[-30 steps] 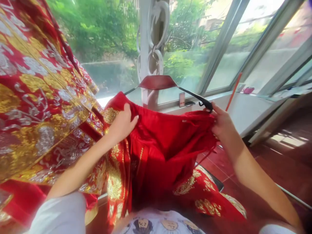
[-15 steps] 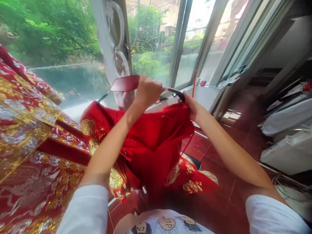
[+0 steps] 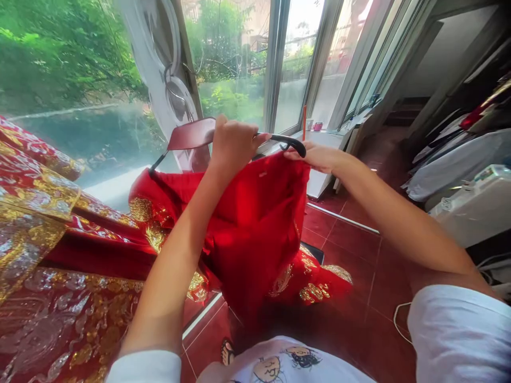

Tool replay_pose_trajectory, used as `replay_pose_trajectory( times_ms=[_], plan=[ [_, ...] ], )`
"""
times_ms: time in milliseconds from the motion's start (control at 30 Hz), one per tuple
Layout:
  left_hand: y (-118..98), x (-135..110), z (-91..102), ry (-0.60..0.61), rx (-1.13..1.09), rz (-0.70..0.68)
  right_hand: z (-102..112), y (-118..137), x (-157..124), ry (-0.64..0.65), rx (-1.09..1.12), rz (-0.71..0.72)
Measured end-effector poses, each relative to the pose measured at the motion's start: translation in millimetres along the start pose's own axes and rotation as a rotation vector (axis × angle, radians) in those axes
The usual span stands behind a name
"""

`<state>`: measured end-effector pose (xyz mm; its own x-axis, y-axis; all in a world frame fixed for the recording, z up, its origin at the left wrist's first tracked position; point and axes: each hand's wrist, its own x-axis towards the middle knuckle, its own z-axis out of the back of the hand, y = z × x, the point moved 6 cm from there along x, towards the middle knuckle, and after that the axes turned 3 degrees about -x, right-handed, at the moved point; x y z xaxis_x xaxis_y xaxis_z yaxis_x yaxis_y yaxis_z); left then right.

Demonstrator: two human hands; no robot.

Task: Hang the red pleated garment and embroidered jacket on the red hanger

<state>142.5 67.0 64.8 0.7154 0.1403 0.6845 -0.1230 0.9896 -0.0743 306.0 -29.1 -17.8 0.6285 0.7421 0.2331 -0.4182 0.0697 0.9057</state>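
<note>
My left hand point(image 3: 235, 144) is closed around the middle of a black clothes hanger point(image 3: 293, 143), above a red garment with gold embroidery point(image 3: 255, 213). A dark red flat piece point(image 3: 191, 134) shows along the hanger's left part, beside my fist. The garment's left shoulder hangs from the hanger's left end. At the hanger's right end, my right hand point(image 3: 309, 157) pinches the upper edge of the red cloth. The hanger's right tip sticks out above that cloth. The garment's lower part drops toward the floor, showing gold patterns.
Another red garment with gold and silver embroidery point(image 3: 35, 213) fills the left side. Windows point(image 3: 235, 69) stand ahead, with a white curled metal frame point(image 3: 159, 58) before them. White clothes point(image 3: 451, 154) hang at the right. The floor point(image 3: 351, 276) is dark red tile.
My right hand has shifted from the hanger's tip onto the garment's edge, lifting that side. The hanger's right end now shows above the cloth. The view has turned slightly right.
</note>
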Motion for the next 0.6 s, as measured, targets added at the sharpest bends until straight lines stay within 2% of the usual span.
replay_pose_trajectory(
  times_ms=[100,133,233,333,433,500,600],
  plan=[
    [1.7,-0.2,-2.2,0.0,0.006,0.007,6.8,24.6,7.3,0.048,0.045,-0.028],
    [2.2,0.2,-2.7,-0.004,0.009,0.008,11.0,35.7,9.3,0.027,0.031,-0.015],
    [4.0,2.4,-6.0,-0.01,0.024,0.013,22.3,73.7,13.4,-0.075,-0.165,0.102],
    [7.5,5.7,-10.4,-0.027,0.02,0.03,21.4,106.6,11.2,-0.128,-0.37,0.232],
    [10.0,8.5,-12.5,-0.078,-0.017,0.031,9.8,130.0,-5.0,-0.233,-0.67,0.375],
    [11.1,9.3,-13.4,-0.087,-0.025,0.037,-5.6,136.3,-21.8,-0.328,-0.92,0.442],
    [13.4,7.8,-16.2,-0.034,0.067,0.049,-37.1,119.0,-38.3,-0.379,-1.133,0.315]
  ],
)
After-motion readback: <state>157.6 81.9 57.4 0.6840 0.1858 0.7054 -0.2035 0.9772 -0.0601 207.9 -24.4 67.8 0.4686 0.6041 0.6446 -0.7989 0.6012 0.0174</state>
